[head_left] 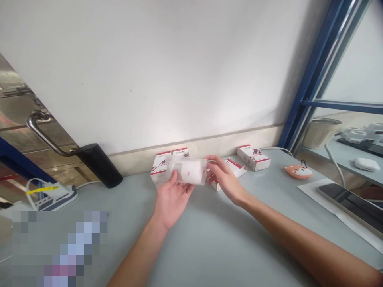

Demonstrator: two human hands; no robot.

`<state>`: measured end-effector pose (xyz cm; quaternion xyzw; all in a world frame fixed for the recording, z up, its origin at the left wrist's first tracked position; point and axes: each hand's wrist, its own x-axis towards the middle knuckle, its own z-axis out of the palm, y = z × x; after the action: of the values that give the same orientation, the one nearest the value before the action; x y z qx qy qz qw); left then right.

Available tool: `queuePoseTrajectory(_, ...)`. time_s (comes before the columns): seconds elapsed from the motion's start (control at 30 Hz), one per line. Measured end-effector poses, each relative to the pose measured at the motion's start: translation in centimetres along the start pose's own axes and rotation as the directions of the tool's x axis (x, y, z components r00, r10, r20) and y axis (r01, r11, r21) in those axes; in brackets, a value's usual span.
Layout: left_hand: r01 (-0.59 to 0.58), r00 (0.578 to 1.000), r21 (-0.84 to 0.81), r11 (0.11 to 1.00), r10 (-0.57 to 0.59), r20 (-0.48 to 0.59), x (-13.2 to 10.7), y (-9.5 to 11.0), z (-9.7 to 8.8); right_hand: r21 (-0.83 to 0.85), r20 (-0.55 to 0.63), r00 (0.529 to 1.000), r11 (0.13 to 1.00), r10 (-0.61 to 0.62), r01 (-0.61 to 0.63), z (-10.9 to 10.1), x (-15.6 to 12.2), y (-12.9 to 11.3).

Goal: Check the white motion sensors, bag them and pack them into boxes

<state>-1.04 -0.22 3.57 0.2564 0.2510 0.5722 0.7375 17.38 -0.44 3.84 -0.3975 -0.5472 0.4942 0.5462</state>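
A white, rounded item in a clear plastic bag (193, 170) is held above the grey table by both hands. My left hand (175, 197) grips it from below, thumb lying over the front and fingers underneath. At the bag's right end, my right hand (223, 175) has its fingertips bent together on the plastic edge. Behind the bag stand white-and-red boxes (158, 163), partly covered by it. Another white-and-red box (235, 167) lies behind my right hand, which hides some of it. What the white item is, I cannot make out.
A white-and-red box (254, 158) sits by the wall, right of the hands. Farther right are an orange animal-faced case (299, 171) and a phone (353, 205) on white paper. A black cylinder (100, 165) and a power strip (58, 198) stand left. A blue frame post (308, 79) rises at right.
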Motion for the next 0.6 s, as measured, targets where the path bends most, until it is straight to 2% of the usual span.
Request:
queuePoseTrajectory(0.07,-0.015,1.000,0.020,1.000,0.015,0.014,0.1,0.0,-0.2,0.021,0.109,0.994,1.000,0.016,-0.018,0.2,-0.2,-0.1)
queuePoseTrajectory(0.13,-0.028,1.000,0.020,0.999,0.028,0.011,0.3,0.1,-0.5,-0.011,0.154,0.988,1.000,0.018,-0.017,0.1,-0.2,0.0)
queuePoseTrajectory(0.17,-0.034,0.999,0.015,0.999,0.034,-0.006,0.3,0.2,-0.5,-0.030,0.127,0.992,0.999,0.013,-0.009,0.0,-0.1,0.1)
queuePoseTrajectory(0.3,-0.057,0.995,-0.011,0.998,0.056,-0.079,0.4,0.5,-0.6,-0.075,-0.106,0.994,0.997,-0.018,0.010,-0.6,0.4,0.5)
queuePoseTrajectory(0.33,-0.064,0.995,-0.010,0.998,0.063,-0.079,0.4,0.6,-0.6,-0.065,-0.123,0.992,0.998,-0.009,0.001,-0.7,0.4,0.4)
queuePoseTrajectory(0.37,-0.071,0.995,-0.004,0.997,0.071,-0.069,0.4,0.6,-0.6,-0.045,-0.102,0.995,0.999,0.012,-0.016,-0.7,0.4,0.2)
queuePoseTrajectory(0.43,-0.082,0.996,0.026,0.996,0.083,-0.022,0.5,0.5,-0.7,0.012,0.039,0.996,0.996,0.083,-0.084,-0.4,0.0,-0.3)
queuePoseTrajectory(0.5,-0.095,0.995,0.055,0.994,0.094,0.022,0.6,0.5,-0.8,0.069,0.179,0.971,0.982,0.160,-0.175,0.0,-0.4,-0.7)
queuePoseTrajectory(0.57,-0.116,0.993,0.064,0.991,0.115,0.020,0.6,0.4,-0.8,0.130,0.230,0.950,0.961,0.210,-0.244,0.2,-0.6,-0.8)
queuePoseTrajectory(0.6,-0.130,0.991,0.062,0.990,0.130,0.004,0.6,0.4,-0.8,0.154,0.218,0.951,0.954,0.221,-0.257,0.2,-0.6,-0.8)
